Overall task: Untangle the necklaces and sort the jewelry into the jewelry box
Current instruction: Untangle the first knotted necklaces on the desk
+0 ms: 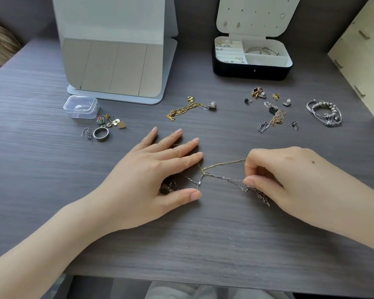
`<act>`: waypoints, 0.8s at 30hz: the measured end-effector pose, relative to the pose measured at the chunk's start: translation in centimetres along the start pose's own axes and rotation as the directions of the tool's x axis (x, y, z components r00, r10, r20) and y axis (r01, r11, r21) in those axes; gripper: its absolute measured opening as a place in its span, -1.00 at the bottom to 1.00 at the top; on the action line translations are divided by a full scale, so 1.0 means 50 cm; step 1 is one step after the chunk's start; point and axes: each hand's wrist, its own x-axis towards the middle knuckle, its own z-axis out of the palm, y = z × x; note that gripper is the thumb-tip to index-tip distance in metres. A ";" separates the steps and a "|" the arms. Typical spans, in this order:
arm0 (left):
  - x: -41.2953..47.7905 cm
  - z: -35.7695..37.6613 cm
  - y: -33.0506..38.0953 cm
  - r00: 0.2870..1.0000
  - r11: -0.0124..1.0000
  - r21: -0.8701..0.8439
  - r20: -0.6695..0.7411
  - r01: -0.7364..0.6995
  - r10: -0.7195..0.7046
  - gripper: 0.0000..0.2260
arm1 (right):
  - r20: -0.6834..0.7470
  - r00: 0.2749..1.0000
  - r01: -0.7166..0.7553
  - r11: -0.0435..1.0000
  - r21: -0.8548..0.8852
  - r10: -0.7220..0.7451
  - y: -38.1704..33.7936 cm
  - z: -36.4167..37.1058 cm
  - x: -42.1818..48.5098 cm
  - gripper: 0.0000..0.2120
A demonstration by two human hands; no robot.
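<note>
Necklaces (204, 173): gold and silver chains knotted | left hand (147, 175) flat, pressing | right hand (289, 178) grip pinching them

Two hands are seen, the left hand (147, 171) and the right hand (289, 178). Three chain tangles are counted: a gold tangle (188, 107), a mixed tangle (272, 116) and the held tangle (205, 173), in which two chains, one gold and one silver, are made out. One box (251, 71), one grey stand (117, 61), one clear case (81, 106), one ring (100, 134), one hook earring (86, 132) and one bangle heap (324, 113) are counted. The studs are too small to be counted.
</note>
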 end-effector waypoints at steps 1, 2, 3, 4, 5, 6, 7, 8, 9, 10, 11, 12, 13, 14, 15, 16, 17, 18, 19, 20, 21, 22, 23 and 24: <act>0.000 -0.001 0.000 1.000 0.999 -0.035 -0.011 0.012 -0.012 -0.45 | 0.007 1.000 -0.003 1.000 -0.028 0.003 0.001 -0.002 0.003 -0.85; 0.001 -0.003 0.001 0.999 0.996 -0.077 -0.033 0.038 -0.041 -0.47 | 0.002 1.000 0.000 0.999 -0.049 0.000 0.003 -0.004 0.007 -0.83; 0.002 -0.006 0.001 0.994 0.990 -0.116 -0.066 0.074 -0.082 -0.50 | -0.009 1.000 0.005 0.998 -0.060 -0.005 0.005 -0.004 0.011 -0.81; 0.004 -0.010 0.001 0.986 0.983 -0.142 -0.107 0.113 -0.128 -0.53 | -0.023 1.000 0.009 0.998 -0.062 -0.010 0.005 -0.005 0.013 -0.77; 0.006 -0.015 -0.002 0.975 0.980 -0.136 -0.150 0.144 -0.164 -0.57 | -0.032 0.999 0.009 0.999 -0.050 -0.010 0.005 -0.006 0.015 -0.73; 0.009 -0.019 -0.005 0.966 0.982 -0.090 -0.186 0.165 -0.179 -0.59 | -0.040 0.999 0.010 1.000 -0.030 -0.011 0.005 -0.006 0.016 -0.72; 0.012 -0.022 -0.009 0.962 0.983 -0.019 -0.204 0.183 -0.183 -0.62 | -0.047 0.999 0.013 1.000 -0.012 -0.014 0.005 -0.006 0.016 -0.72; 0.015 -0.026 -0.013 0.961 0.978 0.050 -0.204 0.202 -0.188 -0.64 | -0.057 0.998 0.022 1.000 0.002 -0.021 0.005 -0.005 0.015 -0.73; 0.018 -0.029 -0.016 0.960 0.969 0.100 -0.193 0.224 -0.202 -0.67 | -0.066 0.997 0.030 0.999 0.014 -0.029 0.007 -0.004 0.014 -0.74; 0.021 -0.032 -0.019 0.959 0.961 0.127 -0.176 0.244 -0.221 -0.72 | -0.074 0.997 0.034 0.999 0.022 -0.032 0.009 -0.002 0.013 -0.75; 0.025 -0.035 -0.021 0.960 0.956 0.140 -0.156 0.257 -0.235 -0.79 | -0.078 0.996 0.033 0.999 0.029 -0.030 0.011 -0.001 0.011 -0.76; 0.030 -0.038 -0.021 0.962 0.955 0.150 -0.130 0.257 -0.239 -0.85 | -0.082 0.996 0.032 0.999 0.034 -0.030 0.014 0.000 0.009 -0.77; 0.035 -0.041 -0.020 0.965 0.954 0.158 -0.100 0.254 -0.241 -0.90 | -0.084 0.996 0.031 0.999 0.038 -0.028 0.017 0.001 0.007 -0.78; 0.039 -0.043 -0.019 0.967 0.953 0.165 -0.073 0.255 -0.246 -0.93 | -0.087 0.996 0.029 0.999 0.039 -0.026 0.020 0.001 0.005 -0.80; 0.043 -0.045 -0.019 0.965 0.949 0.176 -0.050 0.262 -0.257 -0.92 | -0.093 0.995 0.026 0.999 0.039 -0.022 0.023 0.002 0.003 -0.81; 0.046 -0.046 -0.018 0.963 0.944 0.192 -0.029 0.269 -0.269 -0.91 | -0.100 0.995 0.022 0.999 0.037 -0.018 0.026 0.004 0.000 -0.82; 0.049 -0.047 -0.017 0.961 0.939 0.209 -0.008 0.273 -0.277 -0.89 | -0.105 0.994 0.017 0.999 0.036 -0.013 0.028 0.006 -0.004 -0.84; 0.052 -0.050 -0.015 0.958 0.934 0.225 0.014 0.276 -0.286 -0.88 | -0.109 0.994 0.012 0.999 0.040 -0.008 0.030 0.008 -0.007 -0.85; 0.054 -0.054 -0.009 0.953 0.930 0.232 0.030 0.286 -0.300 -0.89 | -0.112 0.994 0.010 0.999 0.048 -0.005 0.032 0.010 -0.011 -0.86; 0.056 -0.060 -0.001 0.947 0.927 0.220 0.037 0.305 -0.320 -0.92 | -0.113 0.994 0.008 0.998 0.059 -0.001 0.033 0.011 -0.015 -0.84; 0.058 -0.068 0.009 0.937 0.924 0.178 0.036 0.337 -0.349 -0.94 | -0.112 0.994 0.002 0.997 0.072 0.006 0.033 0.012 -0.018 -0.79; 0.060 -0.077 0.021 0.924 0.920 0.109 0.032 0.376 -0.381 -0.95 | -0.108 0.994 -0.006 0.997 0.082 0.015 0.034 0.012 -0.022 -0.74; 0.062 -0.086 0.036 0.916 0.916 0.027 0.025 0.400 -0.401 -0.95 | -0.103 0.994 -0.014 0.996 0.084 0.023 0.035 0.014 -0.026 -0.69; 0.063 -0.094 0.051 0.916 0.914 -0.056 0.009 0.401 -0.401 -0.93 | -0.098 0.995 -0.021 0.996 0.081 0.029 0.035 0.016 -0.029 -0.66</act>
